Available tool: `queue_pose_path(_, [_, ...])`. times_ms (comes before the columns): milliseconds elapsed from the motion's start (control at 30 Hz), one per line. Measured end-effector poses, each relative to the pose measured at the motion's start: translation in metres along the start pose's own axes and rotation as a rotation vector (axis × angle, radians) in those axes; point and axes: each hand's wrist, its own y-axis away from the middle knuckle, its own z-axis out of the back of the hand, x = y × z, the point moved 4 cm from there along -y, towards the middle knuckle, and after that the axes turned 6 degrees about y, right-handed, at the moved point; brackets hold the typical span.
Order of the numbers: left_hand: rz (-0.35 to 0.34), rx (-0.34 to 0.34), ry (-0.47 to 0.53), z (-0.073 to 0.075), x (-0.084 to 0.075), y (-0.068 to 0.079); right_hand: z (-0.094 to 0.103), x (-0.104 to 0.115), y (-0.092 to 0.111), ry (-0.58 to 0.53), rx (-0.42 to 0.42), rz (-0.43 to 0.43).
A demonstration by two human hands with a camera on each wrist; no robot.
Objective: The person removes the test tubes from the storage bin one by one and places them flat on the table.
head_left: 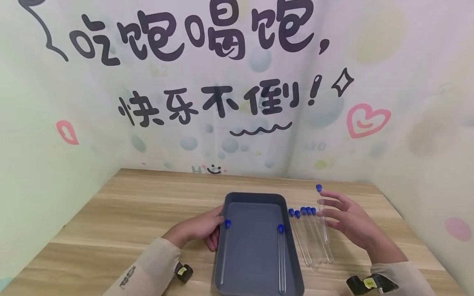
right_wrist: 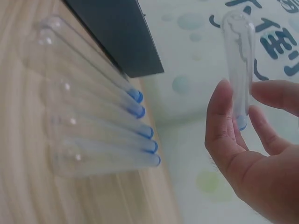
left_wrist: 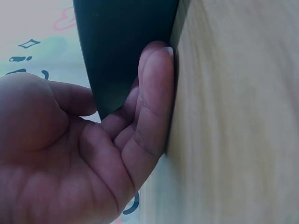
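My right hand pinches a clear test tube with a blue cap between thumb and fingers, lifted above the table. In the head view its cap points up. Below and left of that hand, several more blue-capped test tubes lie side by side on the table. My left hand holds the left side of a dark grey tray, thumb at the rim and fingers against the outer wall. Inside the tray, one blue-capped tube lies along the left side and capped glass along the right.
The wooden table runs back to a printed cloth backdrop, with more cloth at both sides. The row of loose tubes lies close beside the tray's right wall. A black strap device sits on the right wrist.
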Motion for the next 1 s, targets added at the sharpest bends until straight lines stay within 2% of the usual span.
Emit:
queue_pose_path(267, [-0.01, 0.006, -0.013, 0.0, -0.001, -0.001, 0.02, -0.009, 0.002, 0.006, -0.003, 0.005])
queue_pose_path(467, [-0.006, 0.006, -0.012, 0.0, 0.001, 0.0, 0.031, -0.021, 0.003, 0.042, 0.018, -0.039])
queue_pose_path(733, [0.0, 0.0, -0.006, -0.001, 0.001, -0.001, 0.04, -0.033, 0.003, 0.096, 0.025, -0.111])
queue_pose_path(1000, [-0.003, 0.0, -0.001, -0.001, 0.0, -0.001, 0.044, -0.04, 0.004, 0.171, 0.015, -0.141])
